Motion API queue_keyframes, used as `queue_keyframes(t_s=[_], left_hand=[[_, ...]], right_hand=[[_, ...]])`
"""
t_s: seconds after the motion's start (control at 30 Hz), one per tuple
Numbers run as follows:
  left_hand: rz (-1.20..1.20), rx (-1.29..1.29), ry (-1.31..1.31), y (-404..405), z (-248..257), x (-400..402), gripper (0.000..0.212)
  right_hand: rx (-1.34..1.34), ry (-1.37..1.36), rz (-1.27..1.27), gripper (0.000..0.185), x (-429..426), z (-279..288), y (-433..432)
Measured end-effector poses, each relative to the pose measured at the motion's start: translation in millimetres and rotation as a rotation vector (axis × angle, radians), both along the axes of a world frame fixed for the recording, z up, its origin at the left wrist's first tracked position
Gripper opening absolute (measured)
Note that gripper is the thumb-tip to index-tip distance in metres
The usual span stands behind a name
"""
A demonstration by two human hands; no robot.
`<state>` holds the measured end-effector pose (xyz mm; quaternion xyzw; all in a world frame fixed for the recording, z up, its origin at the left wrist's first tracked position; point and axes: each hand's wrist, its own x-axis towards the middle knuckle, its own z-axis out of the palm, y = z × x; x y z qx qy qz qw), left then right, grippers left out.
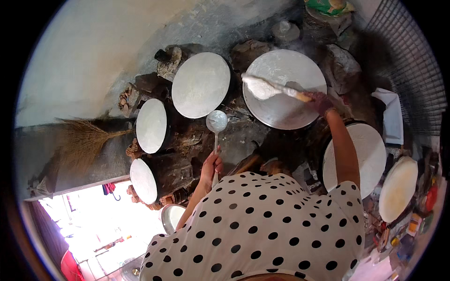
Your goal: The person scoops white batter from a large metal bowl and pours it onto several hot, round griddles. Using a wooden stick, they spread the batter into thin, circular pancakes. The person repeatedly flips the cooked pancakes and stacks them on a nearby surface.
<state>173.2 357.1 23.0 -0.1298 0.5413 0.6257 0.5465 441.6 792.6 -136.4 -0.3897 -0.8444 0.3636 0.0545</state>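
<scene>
My left hand (212,164) grips the long handle of a metal ladle (217,122), whose bowl is coated with something whitish. My right hand (318,102), dark and blurred, is closed around the wooden handle of a brush or spatula (262,88) loaded with white material. That tool is over a large round pan or griddle (281,116), partly covered in white. To its left lies another round pan with a white surface (201,85). Smaller white-topped rounds (151,125) stand farther left. Below my right forearm is a large white round (369,158).
A straw broom (88,140) lies at the left. Rocks (339,68) and bricks surround the pans. A pale stack of flat rounds (399,189) and a white container (393,119) stand at the right, beside a wire mesh (407,63). A lidded pot (285,31) sits behind.
</scene>
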Motion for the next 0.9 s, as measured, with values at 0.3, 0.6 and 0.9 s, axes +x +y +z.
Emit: queue_keyframes(t_s=[0.3,0.6,0.9], left_hand=[[0.074,-0.055,0.004,-28,-1,30,0.027],[0.117,-0.084,-0.016,-69,-5,42,0.028],[0.084,-0.037,0.004,-94,-15,14,0.029]], right_hand=[[-0.207,0.005,-0.035,0.045,-14,72,5],[-0.113,-0.109,0.131,0.049,24,43,24],[-0.342,0.469,-0.147,0.035,89,59,-48]])
